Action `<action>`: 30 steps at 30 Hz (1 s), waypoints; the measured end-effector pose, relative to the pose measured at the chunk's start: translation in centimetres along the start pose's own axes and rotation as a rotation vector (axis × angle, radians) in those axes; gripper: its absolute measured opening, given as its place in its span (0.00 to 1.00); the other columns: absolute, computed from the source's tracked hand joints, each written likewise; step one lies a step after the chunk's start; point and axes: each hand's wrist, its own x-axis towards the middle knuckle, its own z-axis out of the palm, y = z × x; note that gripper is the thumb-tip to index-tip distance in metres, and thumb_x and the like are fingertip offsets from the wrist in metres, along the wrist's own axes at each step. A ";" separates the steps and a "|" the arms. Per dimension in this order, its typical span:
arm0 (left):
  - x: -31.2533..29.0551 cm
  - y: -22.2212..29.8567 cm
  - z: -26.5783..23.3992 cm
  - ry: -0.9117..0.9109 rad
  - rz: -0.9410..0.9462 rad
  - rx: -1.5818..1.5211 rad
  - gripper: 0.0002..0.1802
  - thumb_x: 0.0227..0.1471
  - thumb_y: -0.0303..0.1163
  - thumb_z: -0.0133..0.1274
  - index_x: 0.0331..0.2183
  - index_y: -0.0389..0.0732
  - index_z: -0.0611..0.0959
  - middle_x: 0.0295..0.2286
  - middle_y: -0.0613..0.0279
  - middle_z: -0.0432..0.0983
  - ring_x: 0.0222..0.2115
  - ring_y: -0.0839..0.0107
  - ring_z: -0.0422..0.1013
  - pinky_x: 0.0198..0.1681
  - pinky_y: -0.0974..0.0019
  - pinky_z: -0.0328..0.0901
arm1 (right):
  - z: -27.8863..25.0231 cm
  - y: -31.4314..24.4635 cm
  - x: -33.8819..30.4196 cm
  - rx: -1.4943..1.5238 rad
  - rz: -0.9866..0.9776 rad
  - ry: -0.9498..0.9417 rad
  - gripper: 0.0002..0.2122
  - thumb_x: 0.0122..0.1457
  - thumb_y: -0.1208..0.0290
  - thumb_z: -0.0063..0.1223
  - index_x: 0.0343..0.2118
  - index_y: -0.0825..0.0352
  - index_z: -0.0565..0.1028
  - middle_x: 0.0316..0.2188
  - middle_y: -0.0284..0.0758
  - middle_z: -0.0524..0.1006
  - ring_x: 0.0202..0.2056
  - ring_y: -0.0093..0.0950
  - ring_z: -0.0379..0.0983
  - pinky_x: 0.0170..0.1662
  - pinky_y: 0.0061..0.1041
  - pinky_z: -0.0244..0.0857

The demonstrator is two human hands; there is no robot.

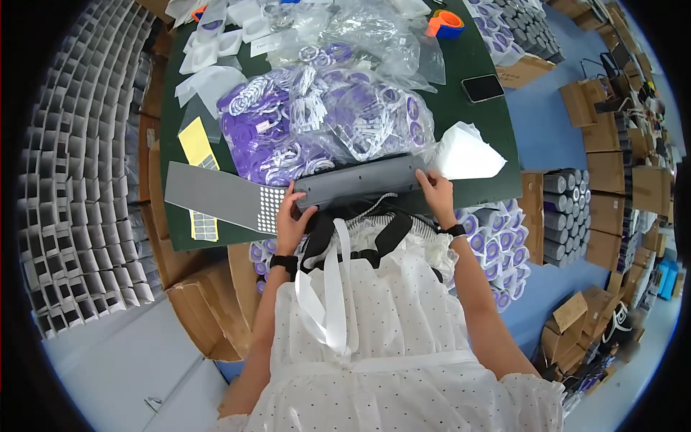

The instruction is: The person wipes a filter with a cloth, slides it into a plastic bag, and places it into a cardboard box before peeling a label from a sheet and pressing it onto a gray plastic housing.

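A long grey flat box [360, 181] lies along the near edge of the dark green table [461, 108]. My left hand [291, 216] grips its left end, fingers curled over the top. My right hand [435, 191] holds its right end the same way. Just behind the box sits a big clear plastic bag [324, 122] full of purple and white round pieces. A grey sheet [216, 194] with a grid of small white dots lies to the left of my left hand. A white pouch [468, 155] rests beside my right hand.
A yellow sticker sheet [196, 144], white trays [223, 39], an orange and blue tape roll [445, 23] and a black phone [482, 88] lie on the table. Racks of small boxes [79, 180] stand left. Cardboard boxes [612, 173] and grey tubes [558, 216] fill the right floor.
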 end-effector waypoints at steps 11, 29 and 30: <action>-0.7 0.1 0.1 0.067 0.216 0.633 0.23 0.46 0.32 0.61 0.45 0.37 0.76 0.56 0.52 0.61 0.45 0.53 0.70 0.43 0.60 0.68 | 0.3 0.4 0.2 -0.023 -0.021 0.037 0.23 0.55 0.52 0.54 0.24 0.75 0.72 0.17 0.47 0.71 0.19 0.38 0.68 0.27 0.33 0.62; -0.7 -1.9 -0.2 0.157 -0.097 0.023 0.23 0.56 0.29 0.51 0.51 0.40 0.63 0.51 0.55 0.67 0.46 0.68 0.67 0.44 0.69 0.64 | 0.1 1.1 -0.4 0.054 -0.036 -0.014 0.21 0.52 0.55 0.55 0.33 0.74 0.76 0.24 0.48 0.78 0.31 0.41 0.77 0.36 0.32 0.69; -0.7 -0.9 -0.3 0.141 -0.117 0.053 0.26 0.56 0.28 0.51 0.53 0.40 0.60 0.51 0.55 0.67 0.47 0.68 0.67 0.45 0.69 0.64 | 0.3 1.6 -0.4 0.086 -0.042 0.006 0.21 0.52 0.56 0.56 0.36 0.74 0.76 0.26 0.48 0.78 0.32 0.41 0.78 0.38 0.31 0.69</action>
